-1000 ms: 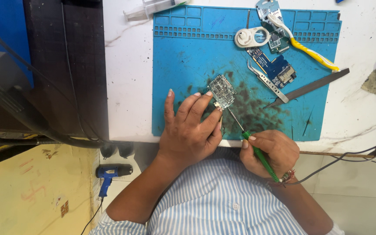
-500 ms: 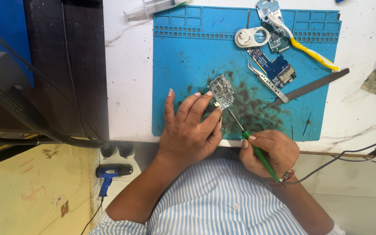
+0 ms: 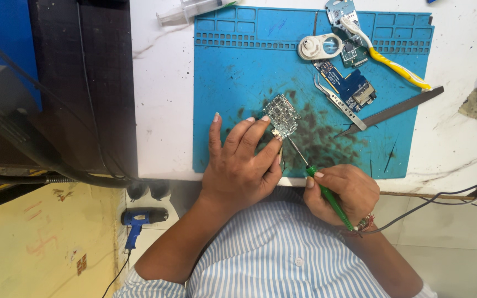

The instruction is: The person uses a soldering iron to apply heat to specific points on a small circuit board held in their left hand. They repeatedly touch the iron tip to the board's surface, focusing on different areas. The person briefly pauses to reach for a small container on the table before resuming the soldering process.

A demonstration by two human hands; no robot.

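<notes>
My left hand (image 3: pixel 240 160) rests on a blue work mat (image 3: pixel 238 72), fingertips pinning the near edge of a small silver circuit board (image 3: pixel 282 115). My right hand (image 3: pixel 340 193) grips a green-handled soldering iron (image 3: pixel 327 196); its thin metal tip reaches up-left to the board's lower corner, next to my left fingertips. The mat around the board is stained dark.
On the mat lie metal tweezers (image 3: pixel 340 105), a blue circuit board (image 3: pixel 348 85), a white round magnifier (image 3: pixel 320 46), a yellow-handled toothbrush (image 3: pixel 393 66) and a dark flat file (image 3: pixel 393 112). A syringe (image 3: pixel 191 10) lies on the white table. A blue heat gun (image 3: pixel 139 219) sits on the floor.
</notes>
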